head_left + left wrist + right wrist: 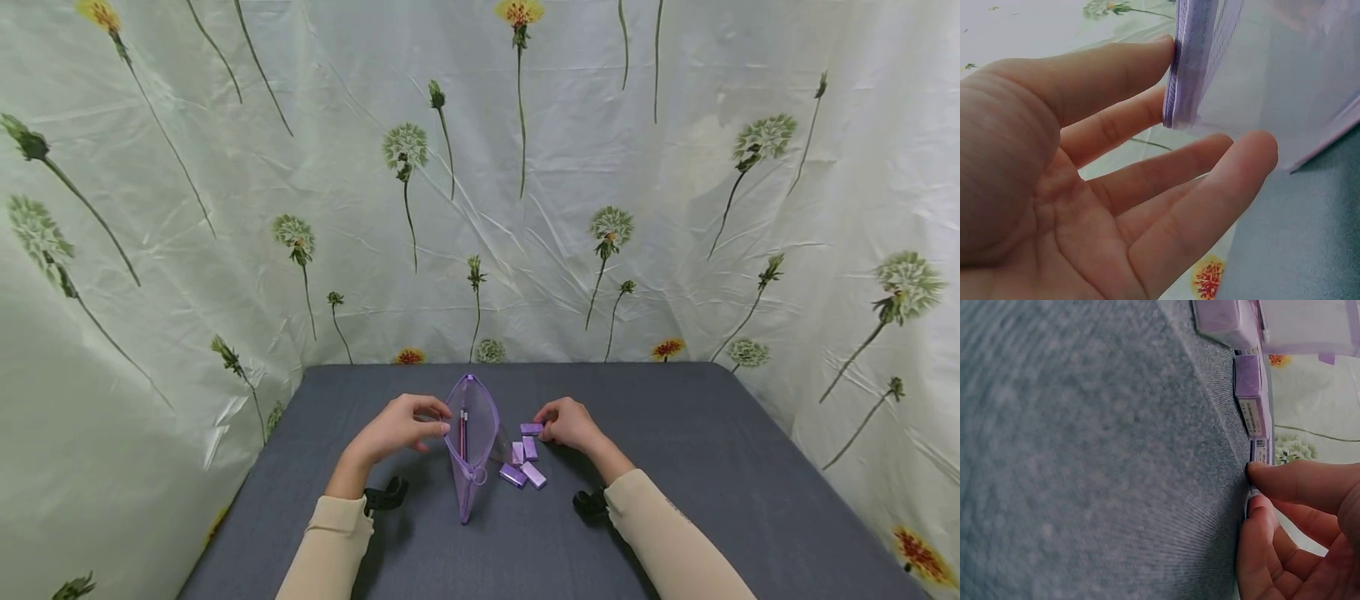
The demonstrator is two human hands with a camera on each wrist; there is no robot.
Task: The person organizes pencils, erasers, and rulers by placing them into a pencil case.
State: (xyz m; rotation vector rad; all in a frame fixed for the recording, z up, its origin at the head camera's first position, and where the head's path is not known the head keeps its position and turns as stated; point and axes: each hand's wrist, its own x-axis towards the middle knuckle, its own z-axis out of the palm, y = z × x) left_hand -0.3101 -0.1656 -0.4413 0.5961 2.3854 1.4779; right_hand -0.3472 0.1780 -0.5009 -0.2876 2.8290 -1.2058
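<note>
A see-through purple mesh zipper pouch (474,417) stands upright with its mouth spread, long dark and reddish sticks like pencils (463,433) inside. My left hand (401,429) pinches its left zipper edge (1182,69) between thumb and fingertips, the other fingers loosely extended. To the pouch's right, my right hand (572,423) holds the right end of a small purple box (531,429) between thumb and index finger, low at the table. A barcode shows on that box (1260,450) in the right wrist view; its far end is hidden by my fingertips.
Several more small purple boxes (534,475) lie close together between the pouch and my right hand. The dark grey table (337,400) ends at a white curtain (525,250) printed with dandelions. Black wrist straps (386,494) stick out below each hand.
</note>
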